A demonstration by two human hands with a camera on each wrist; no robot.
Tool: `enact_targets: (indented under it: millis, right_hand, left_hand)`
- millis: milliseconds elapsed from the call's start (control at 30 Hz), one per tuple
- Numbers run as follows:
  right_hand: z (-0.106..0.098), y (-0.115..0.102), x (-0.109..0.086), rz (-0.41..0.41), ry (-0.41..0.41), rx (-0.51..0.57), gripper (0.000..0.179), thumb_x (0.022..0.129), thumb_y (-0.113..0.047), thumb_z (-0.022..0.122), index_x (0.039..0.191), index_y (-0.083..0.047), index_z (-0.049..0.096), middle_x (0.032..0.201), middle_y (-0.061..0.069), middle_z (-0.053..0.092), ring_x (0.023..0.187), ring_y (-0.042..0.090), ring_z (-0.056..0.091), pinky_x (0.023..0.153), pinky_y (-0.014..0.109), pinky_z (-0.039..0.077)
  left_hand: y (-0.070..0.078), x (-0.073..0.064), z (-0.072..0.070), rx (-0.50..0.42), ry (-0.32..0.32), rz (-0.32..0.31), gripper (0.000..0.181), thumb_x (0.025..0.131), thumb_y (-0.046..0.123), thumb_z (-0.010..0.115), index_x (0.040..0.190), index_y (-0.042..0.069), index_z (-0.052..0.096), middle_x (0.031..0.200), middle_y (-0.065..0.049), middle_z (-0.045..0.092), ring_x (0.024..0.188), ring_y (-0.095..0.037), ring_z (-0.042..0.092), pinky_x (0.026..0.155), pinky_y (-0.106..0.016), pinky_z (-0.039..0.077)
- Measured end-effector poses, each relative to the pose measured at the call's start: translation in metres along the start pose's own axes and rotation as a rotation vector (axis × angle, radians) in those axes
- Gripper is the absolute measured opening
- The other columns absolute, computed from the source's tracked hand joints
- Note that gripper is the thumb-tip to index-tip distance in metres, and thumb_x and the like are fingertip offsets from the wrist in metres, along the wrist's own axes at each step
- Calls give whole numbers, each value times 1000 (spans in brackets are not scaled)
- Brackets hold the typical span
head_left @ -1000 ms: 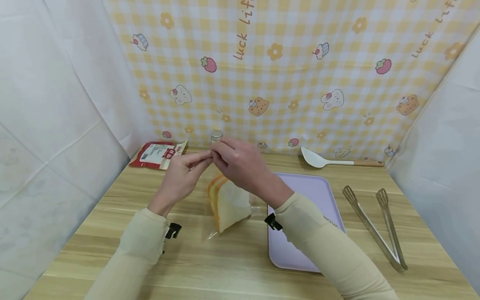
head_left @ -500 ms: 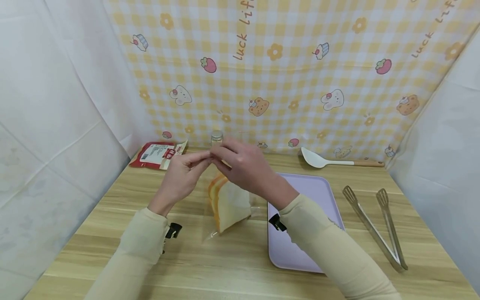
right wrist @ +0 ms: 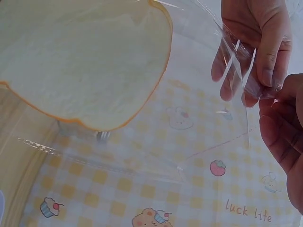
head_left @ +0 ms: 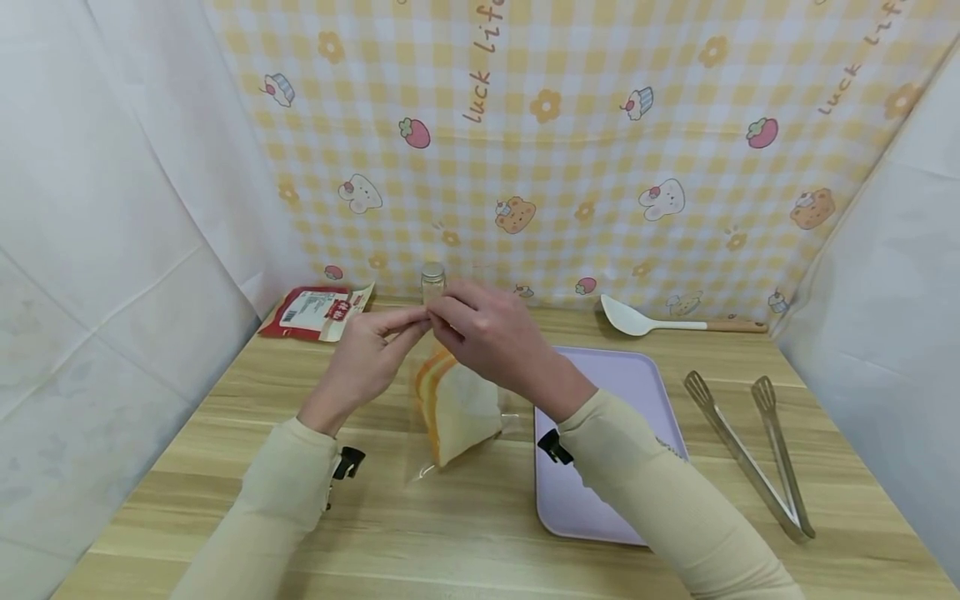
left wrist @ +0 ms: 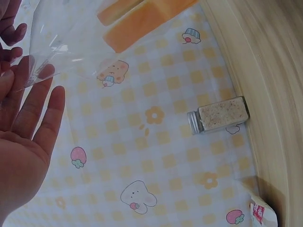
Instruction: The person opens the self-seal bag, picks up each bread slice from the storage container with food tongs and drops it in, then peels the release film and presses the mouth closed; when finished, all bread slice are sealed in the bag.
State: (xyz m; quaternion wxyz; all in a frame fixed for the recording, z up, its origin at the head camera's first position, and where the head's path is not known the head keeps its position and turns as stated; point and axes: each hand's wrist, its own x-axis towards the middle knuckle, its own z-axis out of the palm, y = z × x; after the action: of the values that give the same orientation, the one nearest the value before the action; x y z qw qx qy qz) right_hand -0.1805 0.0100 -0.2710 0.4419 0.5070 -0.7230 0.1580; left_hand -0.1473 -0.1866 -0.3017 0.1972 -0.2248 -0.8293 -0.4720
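A clear plastic bag (left wrist: 71, 35) with slices of bread (head_left: 465, 408) in it hangs from both hands above the wooden table. My left hand (head_left: 360, 354) pinches the gathered top of the bag between thumb and fingers; in the left wrist view its other fingers are stretched out. Right beside it, my right hand (head_left: 498, 337) pinches the same top edge, fingers curled and fingertips touching the left ones. The right wrist view shows the pale face of a bread slice (right wrist: 94, 61) with an orange crust through the film. The exact fold of the plastic between the fingertips is partly hidden.
Behind the hands stands a small glass jar (head_left: 432, 281) with a metal lid. A red and white packet (head_left: 311, 312) lies at back left. To the right are a lilac tray (head_left: 622, 367), a white spatula (head_left: 633, 318) with wooden handle, and metal tongs (head_left: 750, 458).
My right wrist has shifted slightly to the right, and its fingertips have moved a little at the bag's top. The left hand stays nearly still; the bag hangs in about the same place.
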Motion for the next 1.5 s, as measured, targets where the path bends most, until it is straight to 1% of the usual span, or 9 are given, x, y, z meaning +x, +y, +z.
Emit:
enact_targets:
  millis: [200, 400, 533, 667, 800, 867, 1100, 1267, 1500]
  right_hand:
    - [2, 0, -1, 16, 9, -25, 10, 89, 2, 67, 87, -6, 71, 82, 4, 67, 65, 14, 58, 58, 22, 49]
    - [1, 1, -2, 69, -5, 31, 8, 90, 2, 63, 91, -3, 69, 85, 5, 67, 68, 13, 61, 59, 23, 52]
    - [1, 5, -3, 104, 30, 65, 8, 88, 5, 63, 91, -3, 65, 83, 7, 63, 67, 14, 59, 56, 22, 50]
    - [-2, 9, -5, 136, 57, 138, 7, 91, 5, 67, 92, -2, 66, 83, 9, 62, 69, 16, 60, 59, 23, 53]
    - [-4, 9, -8, 81, 28, 147, 6, 92, -4, 75, 98, -3, 72, 89, 8, 68, 72, 15, 67, 66, 22, 58]
    - [-4, 7, -10, 42, 20, 123, 11, 92, -8, 79, 99, -4, 73, 92, 7, 69, 74, 15, 68, 68, 22, 58]
    - [2, 2, -14, -42, 137, 93, 18, 86, -3, 83, 100, -2, 71, 89, 8, 70, 68, 15, 67, 63, 23, 58]
    - [5, 1, -16, -30, 120, 54, 17, 89, -8, 83, 104, -4, 76, 90, 7, 71, 70, 16, 67, 64, 25, 58]
    - [6, 1, -16, -5, 81, 53, 11, 91, -7, 82, 102, -4, 78, 91, 8, 72, 73, 17, 69, 66, 25, 60]
  left_hand:
    - [-1, 0, 2, 7, -1, 5, 23, 102, 3, 68, 123, 1, 78, 121, -15, 78, 114, -29, 75, 94, -20, 58]
    - [2, 0, 2, 17, -15, 6, 25, 104, 5, 66, 126, 1, 76, 124, -16, 77, 117, -32, 74, 97, -44, 61]
    - [2, 0, 3, 6, -15, 29, 24, 103, 5, 66, 124, 3, 78, 122, -13, 78, 112, -21, 75, 94, -28, 60]
    - [0, -2, 3, -35, -22, 25, 24, 104, 7, 65, 125, 6, 78, 121, -9, 79, 96, -2, 71, 75, -14, 49]
    - [-1, -3, 1, -32, -16, -28, 25, 105, 10, 65, 127, 7, 77, 124, -8, 78, 96, 1, 68, 77, -14, 50]
    - [0, -3, 0, -24, -16, -51, 26, 106, 11, 65, 128, 7, 76, 125, -9, 78, 107, 0, 70, 87, -15, 53]
    - [0, -2, -1, -87, -22, -107, 26, 108, 17, 63, 129, 10, 77, 124, -8, 78, 71, -7, 54, 66, -23, 42]
    - [0, -3, -1, -73, -14, -124, 27, 107, 16, 64, 130, 6, 76, 125, -10, 78, 99, -11, 73, 83, -21, 55]
    - [4, -3, 2, -10, -14, -31, 28, 105, 8, 64, 130, 0, 73, 126, -17, 76, 119, -32, 73, 100, -47, 60]
